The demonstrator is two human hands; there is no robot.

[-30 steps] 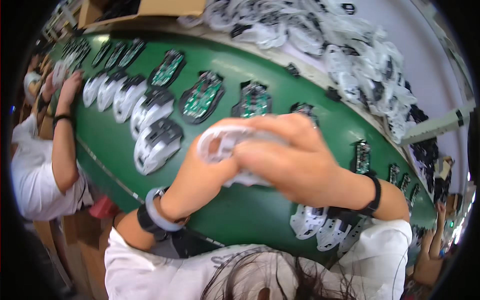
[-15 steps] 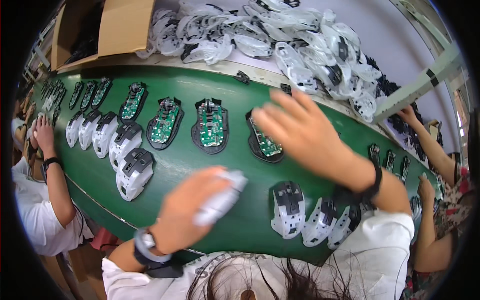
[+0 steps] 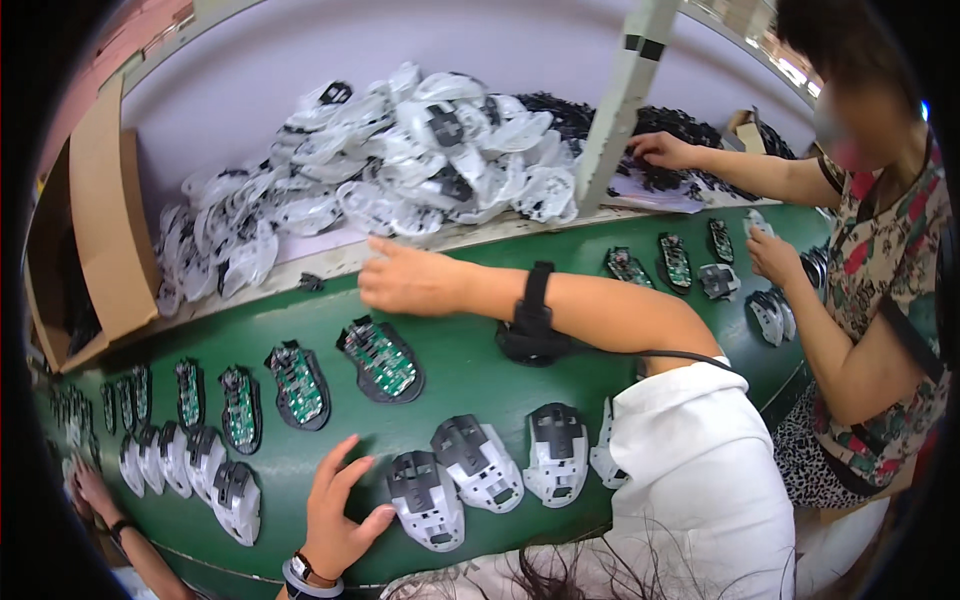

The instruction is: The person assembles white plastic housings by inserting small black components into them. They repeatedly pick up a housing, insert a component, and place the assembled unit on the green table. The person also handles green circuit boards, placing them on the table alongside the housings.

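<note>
My left hand [image 3: 340, 515] is open at the near side of the bench, thumb and fingers spread. Beside its thumb lies a white and dark grey mouse shell [image 3: 427, 500], with nothing held between the fingers. My right hand [image 3: 415, 280] reaches across to the far edge of the bench, its fingers loosely apart and no part visible in them. Just below it sits a black mouse base with a green circuit board [image 3: 381, 360]. A small black part [image 3: 312, 283] lies left of its fingertips. More mouse shells [image 3: 477, 463] stand in a row right of my left hand.
White shells [image 3: 430, 150] are heaped on the shelf behind the green bench [image 3: 330, 460], beside a cardboard box [image 3: 110, 220]. More boards on bases [image 3: 297, 385] and shells [image 3: 237, 502] line the left. A metal post [image 3: 620, 110] rises at right. A co-worker [image 3: 880, 250] handles parts there.
The view has swung to the right. My left hand has let go of the white shell, and a shell now lies beside it. My right hand has moved to the bench's far edge.
</note>
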